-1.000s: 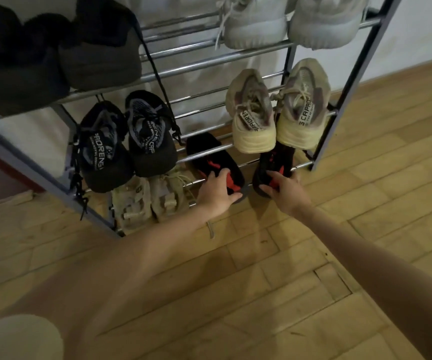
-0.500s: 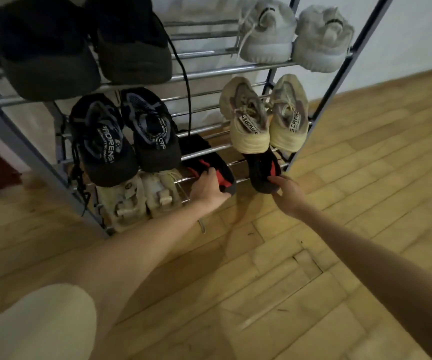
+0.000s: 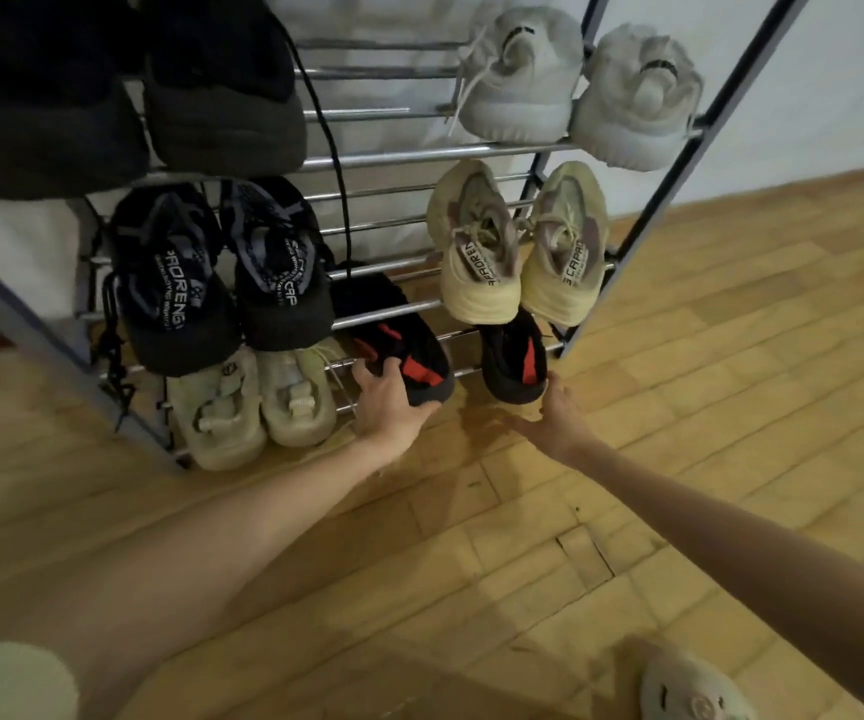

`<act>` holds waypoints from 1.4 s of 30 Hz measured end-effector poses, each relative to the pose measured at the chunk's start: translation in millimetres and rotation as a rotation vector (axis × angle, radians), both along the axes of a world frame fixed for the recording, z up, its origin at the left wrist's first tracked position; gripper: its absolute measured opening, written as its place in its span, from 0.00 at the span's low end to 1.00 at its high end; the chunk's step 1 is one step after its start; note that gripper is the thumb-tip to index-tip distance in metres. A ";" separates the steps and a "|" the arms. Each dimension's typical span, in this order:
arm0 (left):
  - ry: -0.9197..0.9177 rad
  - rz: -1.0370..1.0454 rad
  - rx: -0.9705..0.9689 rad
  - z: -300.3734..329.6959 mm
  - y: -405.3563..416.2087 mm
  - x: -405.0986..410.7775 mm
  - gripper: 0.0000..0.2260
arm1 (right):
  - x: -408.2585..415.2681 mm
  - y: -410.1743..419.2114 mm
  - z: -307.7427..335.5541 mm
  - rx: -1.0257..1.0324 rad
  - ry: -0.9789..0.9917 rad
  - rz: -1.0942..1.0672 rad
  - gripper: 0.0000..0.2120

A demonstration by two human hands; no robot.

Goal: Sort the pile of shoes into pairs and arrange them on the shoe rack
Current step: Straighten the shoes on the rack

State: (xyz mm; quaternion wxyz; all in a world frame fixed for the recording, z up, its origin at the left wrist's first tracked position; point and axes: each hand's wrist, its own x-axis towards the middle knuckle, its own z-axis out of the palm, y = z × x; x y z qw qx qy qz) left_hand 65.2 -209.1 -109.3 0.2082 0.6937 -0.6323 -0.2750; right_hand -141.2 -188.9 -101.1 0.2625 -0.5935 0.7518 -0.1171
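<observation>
Shoe rack [image 3: 643, 210] fills the upper half of the frame, metal bars, dark side posts, standing on a wooden floor [image 3: 627, 537]. Bottom tier, centre of frame: two black shoes with red patches, heels toward the camera. Left black-and-red shoe [image 3: 409, 356] lies tilted across the bars, heel low and centre. Left hand [image 3: 393, 407] is at that heel: fingers curled round its near left edge, thumb along the underside of the heel rim, shoe directly above and beyond the knuckles. Right black-and-red shoe [image 3: 515, 363] sits just right of it, a bare gap of bars between the two. Right hand [image 3: 557, 415] is below that shoe's heel, fingertips reaching up to the heel's lower right edge; fingers look loosely extended, close together; whether they touch the sole or stop just short, cannot tell. Left of the held shoe, same tier: pair of pale cream strap shoes [image 3: 258, 407], side by side. Middle tier, left: pair of dark printed sneakers [image 3: 222, 283]. Middle tier, right: pair of beige sneakers [image 3: 518, 252], their heels overhanging the right black-and-red shoe. Top tier, upper left: pair of dark shoes [image 3: 128, 96], a black lace hanging down. Upper right: pair of pale grey sneakers [image 3: 580, 90]. Bottom right corner: a pale slipper [image 3: 689, 693] on the floor.
</observation>
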 end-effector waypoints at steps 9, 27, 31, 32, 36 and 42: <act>-0.069 0.240 0.025 -2.1 -8.2 -36.7 0.35 | 1.9 -28.4 -52.6 -0.325 -0.225 -0.235 0.41; 0.037 0.399 -0.236 -20.3 1.1 -115.5 0.20 | -62.8 -64.2 -60.8 -0.503 -0.277 -0.149 0.44; 0.093 0.404 -0.253 -22.3 -15.6 -130.7 0.20 | -74.6 -73.3 -62.3 -0.497 -0.283 -0.103 0.46; 0.105 0.403 -0.255 -23.1 -18.8 -133.5 0.20 | -75.7 -74.4 -61.6 -0.491 -0.302 -0.091 0.46; 0.123 0.377 -0.259 -27.8 -22.3 -138.1 0.20 | -76.0 -66.2 -61.0 -0.513 -0.365 -0.102 0.40; 0.066 0.246 -0.258 -31.0 -26.9 -130.7 0.20 | -78.5 -61.7 -65.5 -0.523 -0.413 -0.103 0.36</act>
